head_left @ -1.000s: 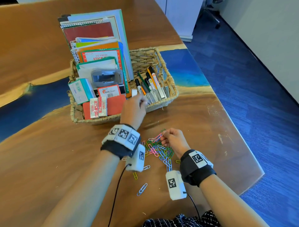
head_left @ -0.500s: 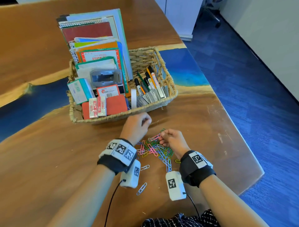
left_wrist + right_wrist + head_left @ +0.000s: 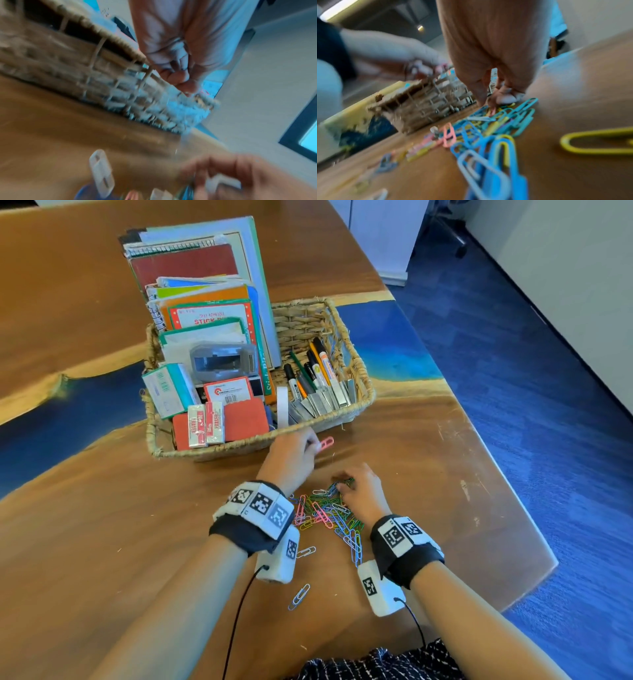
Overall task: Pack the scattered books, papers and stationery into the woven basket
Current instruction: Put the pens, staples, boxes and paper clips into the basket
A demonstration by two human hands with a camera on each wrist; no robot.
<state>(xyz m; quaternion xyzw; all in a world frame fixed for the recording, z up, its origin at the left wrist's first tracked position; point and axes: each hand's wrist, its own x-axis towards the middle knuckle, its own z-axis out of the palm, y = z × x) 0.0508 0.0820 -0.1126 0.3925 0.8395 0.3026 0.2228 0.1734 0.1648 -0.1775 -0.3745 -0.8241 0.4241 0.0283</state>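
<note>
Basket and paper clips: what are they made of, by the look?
Basket: woven natural fibre, maybe seagrass or rattan; tan, matte, braided strands with frayed ends.
Paper clips: bent wire, likely plastic-coated; solid pastel pink, blue, green, yellow, no bare metal showing.

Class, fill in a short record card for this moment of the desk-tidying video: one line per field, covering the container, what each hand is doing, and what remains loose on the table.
Container: woven basket, standing on the wooden table, holding books, pens and erasers
Left hand: pinches a pink paper clip just in front of the basket
Right hand: fingertips down on the pile of coloured paper clips
Loose on table: the pile, plus two stray pale clips nearer the person
</note>
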